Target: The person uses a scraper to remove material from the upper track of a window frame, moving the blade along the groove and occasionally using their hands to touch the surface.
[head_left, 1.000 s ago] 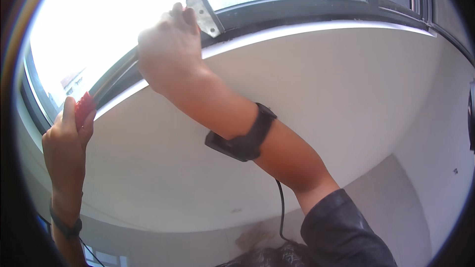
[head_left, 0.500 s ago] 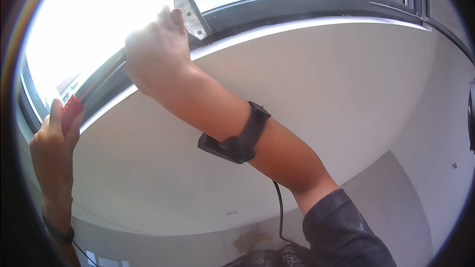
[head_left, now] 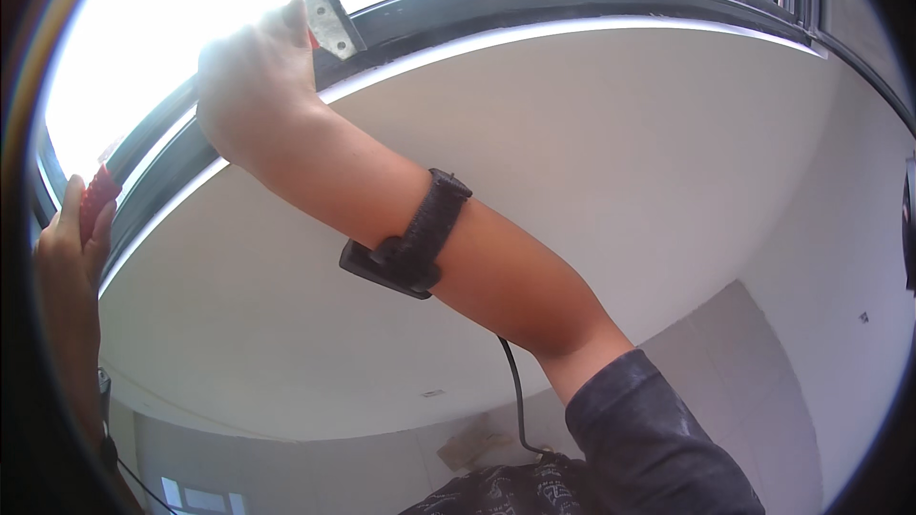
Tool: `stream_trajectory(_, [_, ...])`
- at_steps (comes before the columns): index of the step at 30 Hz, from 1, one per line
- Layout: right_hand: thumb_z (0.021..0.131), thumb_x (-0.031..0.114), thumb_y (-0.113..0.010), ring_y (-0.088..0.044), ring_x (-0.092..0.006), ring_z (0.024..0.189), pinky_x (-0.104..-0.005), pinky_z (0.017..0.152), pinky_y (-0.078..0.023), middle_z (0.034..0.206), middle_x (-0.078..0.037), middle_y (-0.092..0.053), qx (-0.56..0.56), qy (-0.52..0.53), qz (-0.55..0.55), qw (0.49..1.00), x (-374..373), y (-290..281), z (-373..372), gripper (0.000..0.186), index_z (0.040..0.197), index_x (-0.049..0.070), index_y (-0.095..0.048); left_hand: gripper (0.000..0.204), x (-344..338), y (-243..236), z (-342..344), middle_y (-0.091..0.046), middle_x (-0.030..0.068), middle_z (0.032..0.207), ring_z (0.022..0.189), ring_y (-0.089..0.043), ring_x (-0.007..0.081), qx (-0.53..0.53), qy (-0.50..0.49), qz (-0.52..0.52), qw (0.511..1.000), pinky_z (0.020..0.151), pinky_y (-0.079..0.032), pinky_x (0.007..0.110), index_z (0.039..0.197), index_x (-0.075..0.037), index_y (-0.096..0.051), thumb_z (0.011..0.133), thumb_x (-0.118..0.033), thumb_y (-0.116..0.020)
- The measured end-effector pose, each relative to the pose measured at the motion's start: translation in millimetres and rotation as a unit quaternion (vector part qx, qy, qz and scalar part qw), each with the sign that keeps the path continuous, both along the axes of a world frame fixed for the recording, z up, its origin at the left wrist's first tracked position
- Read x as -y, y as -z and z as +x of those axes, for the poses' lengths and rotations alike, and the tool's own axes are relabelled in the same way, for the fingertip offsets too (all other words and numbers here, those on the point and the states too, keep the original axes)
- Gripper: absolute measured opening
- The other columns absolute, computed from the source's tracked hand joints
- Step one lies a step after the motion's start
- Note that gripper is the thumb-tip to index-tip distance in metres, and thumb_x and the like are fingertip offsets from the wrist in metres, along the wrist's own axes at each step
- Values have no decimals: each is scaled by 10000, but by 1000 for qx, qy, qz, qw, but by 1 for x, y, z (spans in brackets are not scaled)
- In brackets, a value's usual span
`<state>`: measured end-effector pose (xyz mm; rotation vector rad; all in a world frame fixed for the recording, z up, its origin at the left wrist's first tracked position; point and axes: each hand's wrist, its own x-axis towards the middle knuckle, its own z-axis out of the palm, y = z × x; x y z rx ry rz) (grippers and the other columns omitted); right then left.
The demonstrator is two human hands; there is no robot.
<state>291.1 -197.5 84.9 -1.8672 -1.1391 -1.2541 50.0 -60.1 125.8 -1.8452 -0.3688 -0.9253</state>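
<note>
My right hand (head_left: 258,67) reaches up to the window frame, closed on a flat grey metal plate (head_left: 329,19) with several round holes or rivets. A bit of red shows between the hand and the plate; the fingers' far side is lost in glare. At the far left my left hand (head_left: 72,243) grips a red ridged piece (head_left: 98,202) between thumb and fingers. Its kind I cannot make out. Both hands are close along the dark window frame (head_left: 515,0), and the plate's lower end lies near or against it.
A pale, smooth surface (head_left: 534,133) spreads beyond the frame's white edge (head_left: 592,30). Black straps with a device (head_left: 405,248) sit on my right forearm, and a cable (head_left: 518,391) hangs below it. Strong light comes through the glass at upper left.
Both hands have shifted left and slightly up in the picture. The metal plate has moved along with the right hand, the red piece with the left. The window frame also sits a little higher.
</note>
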Motion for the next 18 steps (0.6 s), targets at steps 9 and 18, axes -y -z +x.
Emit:
stream_trajectory(9, [687, 99, -619, -501, -275, 753, -418, 808, -298, 626, -44, -584, 26, -6, 41, 999, -1, 10, 4, 77, 641, 146, -659, 324, 24, 8, 8, -692, 158, 794, 736, -704, 302, 1, -8, -9, 1000, 609, -570, 374, 1102, -38, -605, 960, -328, -575])
stream_trajectory(18, [692, 114, -611, -510, -310, 799, -438, 820, -317, 645, -75, -594, 35, -6, 51, 998, 3, 9, 3, 68, 658, 116, -670, 345, 44, 10, 10, -675, 160, 734, 676, -690, 324, -21, -29, -11, 999, 555, -546, 399, 1025, -42, -601, 959, -378, -561])
